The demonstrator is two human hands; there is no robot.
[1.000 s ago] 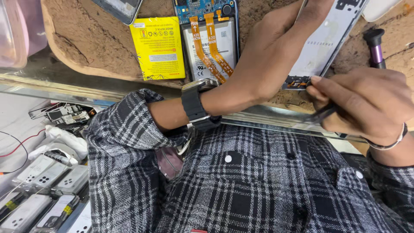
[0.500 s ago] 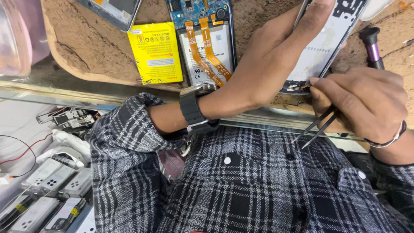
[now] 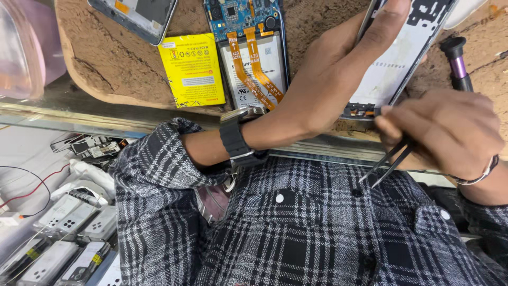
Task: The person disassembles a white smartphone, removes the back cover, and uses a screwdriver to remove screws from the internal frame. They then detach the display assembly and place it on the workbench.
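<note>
On the far side of the scene, a worn brown mat (image 3: 317, 32) covers the surface (image 3: 132, 114), whose glossy near edge runs left to right just beyond the person's checked shirt (image 3: 317, 228). The left hand (image 3: 328, 85), with a dark watch (image 3: 235, 140) on its wrist, reaches across to the right and its fingers (image 3: 389, 24) grasp a phone display panel (image 3: 402, 58), held tilted with its pale back showing and its lower end close to the surface edge. The right hand (image 3: 444, 132) is just beside that lower end, fingers clenched around metal tweezers (image 3: 389, 164); the end now showing sticks out near, toward the shirt, and the other end is hidden in the hand. A metal bangle (image 3: 479, 172) circles the right wrist.

Left of the hands on the mat lie an opened phone (image 3: 254, 47) with a blue circuit board and orange ribbon cables, a yellow battery (image 3: 190, 69) touching its left side, and another phone (image 3: 137, 16) farther left. A purple-handled screwdriver (image 3: 457, 66) stands beyond the right hand. Below the surface, on the near left, sit rows of phone back covers (image 3: 63, 238), loose parts and a red wire (image 3: 26, 193).
</note>
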